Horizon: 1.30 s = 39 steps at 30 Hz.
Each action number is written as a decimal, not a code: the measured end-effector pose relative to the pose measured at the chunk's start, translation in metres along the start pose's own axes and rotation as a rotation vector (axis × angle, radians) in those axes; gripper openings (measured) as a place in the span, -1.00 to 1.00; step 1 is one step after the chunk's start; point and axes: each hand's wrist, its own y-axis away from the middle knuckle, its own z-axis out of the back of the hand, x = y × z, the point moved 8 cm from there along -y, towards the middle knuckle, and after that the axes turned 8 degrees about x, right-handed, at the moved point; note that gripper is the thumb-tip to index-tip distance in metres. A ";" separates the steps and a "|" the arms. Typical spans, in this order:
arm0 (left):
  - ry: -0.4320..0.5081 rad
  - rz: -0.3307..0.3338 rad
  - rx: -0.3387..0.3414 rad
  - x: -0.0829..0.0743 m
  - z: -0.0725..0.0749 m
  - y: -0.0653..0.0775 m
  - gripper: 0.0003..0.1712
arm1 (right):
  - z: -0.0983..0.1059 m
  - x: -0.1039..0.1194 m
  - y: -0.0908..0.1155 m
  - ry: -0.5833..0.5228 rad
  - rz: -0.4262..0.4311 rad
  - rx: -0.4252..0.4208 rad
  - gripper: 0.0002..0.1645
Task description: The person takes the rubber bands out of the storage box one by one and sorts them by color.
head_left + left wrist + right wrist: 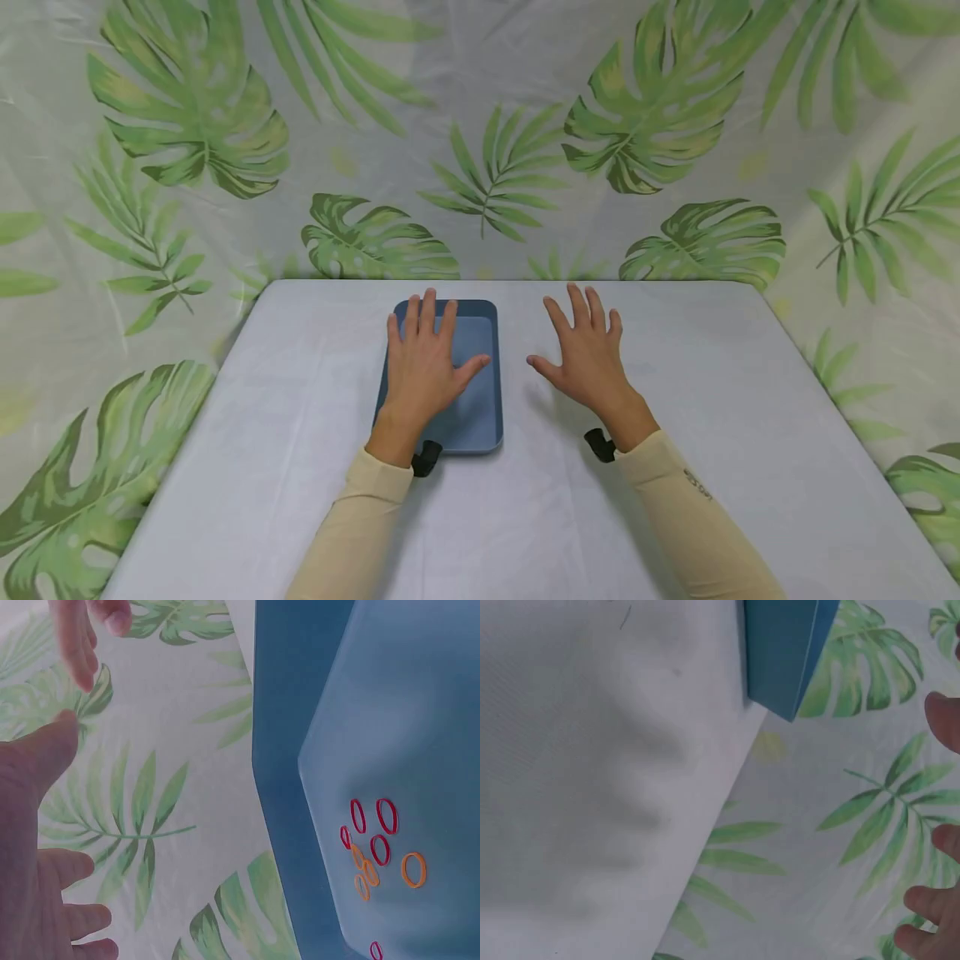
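A blue-grey rectangular tray point(476, 387) with raised sides lies on the white table. Over its left part my left hand point(423, 367) is spread, palm down, holding nothing. Several small red loops point(394, 817) and orange loops point(424, 870), like little rubber bands, lie on the tray floor in the left wrist view. In the head view the left hand hides that part of the tray. To the tray's right, my right hand point(591, 358) hovers with fingers spread and nothing in it. Its shadow falls on the cloth. The right wrist view catches a tray corner point(784, 656).
White cloth covers the table point(712, 367). Behind and beside it hangs a pale curtain point(517, 75) printed with green leaves. A black wrist mount point(427, 458) sits on the left wrist, and another black mount point(599, 445) on the right.
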 end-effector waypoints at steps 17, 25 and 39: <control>0.265 -0.151 -0.057 0.019 0.023 0.019 -0.37 | 0.012 -0.002 0.013 -0.195 0.184 -0.209 -0.68; 0.340 -0.097 0.080 0.055 0.013 0.028 -0.38 | 0.008 -0.015 0.012 -0.275 0.143 -0.098 -0.71; 0.674 0.165 0.384 0.138 -0.049 0.007 -0.43 | -0.009 -0.043 0.024 -0.294 0.034 -0.021 -0.74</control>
